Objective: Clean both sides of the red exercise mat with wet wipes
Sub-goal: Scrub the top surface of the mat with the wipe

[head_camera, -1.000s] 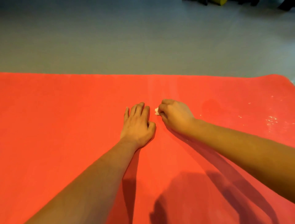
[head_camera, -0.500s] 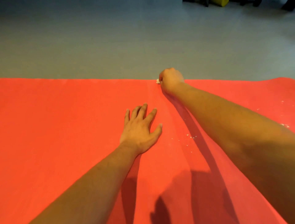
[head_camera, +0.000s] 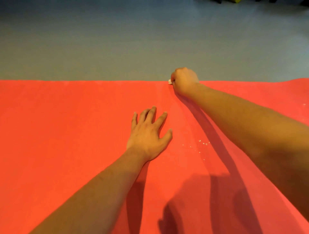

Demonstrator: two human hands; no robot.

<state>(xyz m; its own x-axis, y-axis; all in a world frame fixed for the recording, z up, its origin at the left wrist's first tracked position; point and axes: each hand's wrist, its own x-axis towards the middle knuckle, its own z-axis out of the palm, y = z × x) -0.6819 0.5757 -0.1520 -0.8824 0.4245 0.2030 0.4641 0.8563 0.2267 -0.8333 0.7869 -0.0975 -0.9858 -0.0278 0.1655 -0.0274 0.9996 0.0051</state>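
The red exercise mat (head_camera: 66, 133) lies flat on the floor and fills the lower two thirds of the view. My left hand (head_camera: 148, 135) rests flat on the mat near its middle, fingers spread. My right hand (head_camera: 184, 81) is stretched out to the mat's far edge, curled into a fist around a small white wet wipe (head_camera: 169, 81); only a corner of the wipe shows at the left of the fist.
Grey floor (head_camera: 133, 41) lies beyond the mat's far edge. Small white crumbs (head_camera: 203, 143) dot the mat right of my left hand. Dark and yellow objects (head_camera: 234, 1) sit at the top right edge. The mat's far right end (head_camera: 297, 80) curls up slightly.
My right hand moved with the wipe from beside my left hand out to the mat's far edge, then stayed there. My left hand's fingers spread apart.
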